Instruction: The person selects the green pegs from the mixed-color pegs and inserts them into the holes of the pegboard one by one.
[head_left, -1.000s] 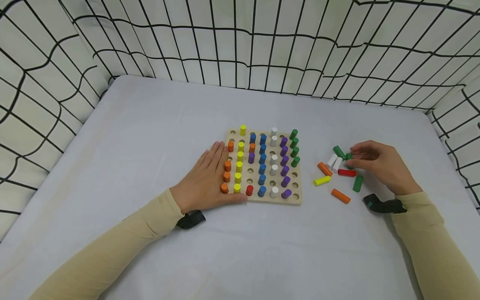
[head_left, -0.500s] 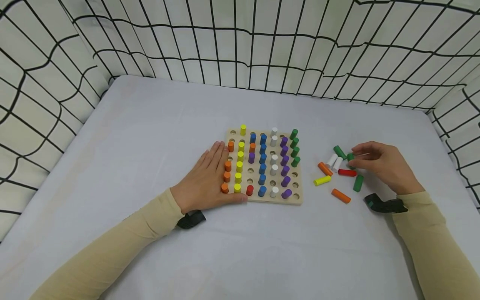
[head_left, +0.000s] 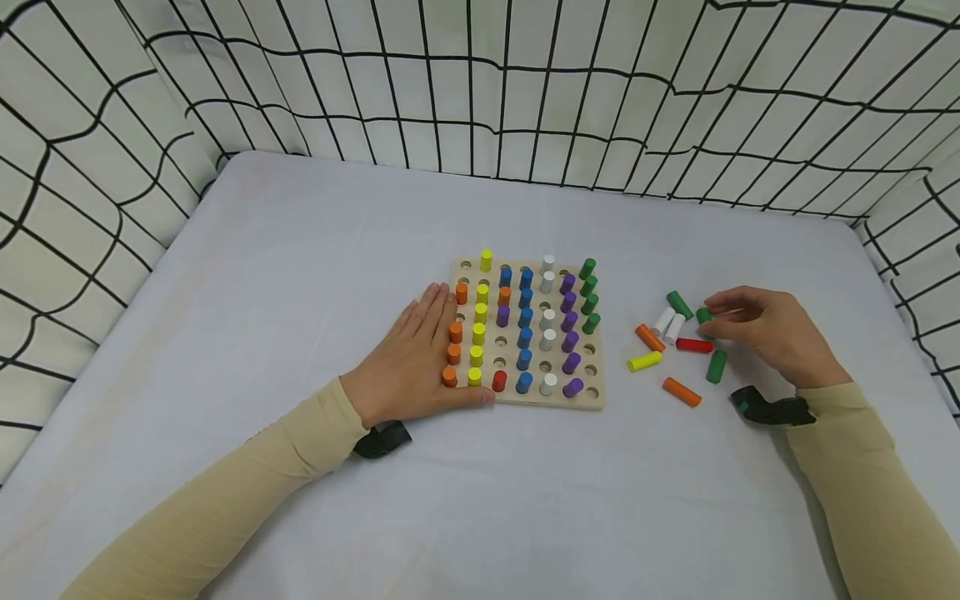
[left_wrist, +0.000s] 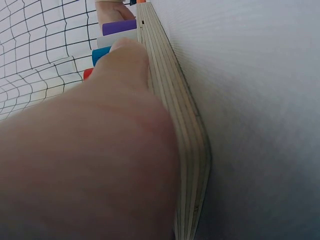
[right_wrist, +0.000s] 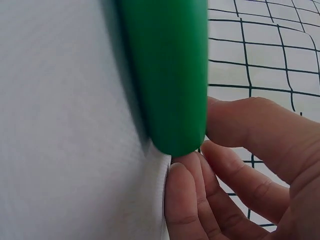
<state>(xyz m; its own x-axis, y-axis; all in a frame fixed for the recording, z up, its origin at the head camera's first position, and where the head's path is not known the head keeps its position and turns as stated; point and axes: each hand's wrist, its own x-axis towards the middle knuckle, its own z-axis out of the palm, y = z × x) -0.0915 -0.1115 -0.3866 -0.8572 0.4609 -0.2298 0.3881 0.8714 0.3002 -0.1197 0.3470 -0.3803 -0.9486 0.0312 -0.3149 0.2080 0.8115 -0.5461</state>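
A square wooden board (head_left: 555, 401) bears rows of coloured pegs. The left hand (head_left: 411, 365) lies with straight fingers along its left side, thumb at the front edge; in the left wrist view that thumb (left_wrist: 127, 65) rests against the board's layered edge (left_wrist: 175, 105). To the right of the board, the right hand (head_left: 768, 333) pinches a green peg (head_left: 703, 316) between thumb and fingers, low over the loose pegs. In the right wrist view a large green peg (right_wrist: 170, 75) hides part of the right hand (right_wrist: 250, 175), and the pinched peg cannot be made out.
Around the right hand lie loose pegs: a red one (head_left: 694, 345), a yellow one (head_left: 644, 362), two orange, two white and other green ones. Black wire mesh (head_left: 450, 121) borders the white table (head_left: 337, 225) at the back and both sides.
The right hand and the green peg at its fingertips have shifted slightly to the right. The left hand and the board have stayed in place.
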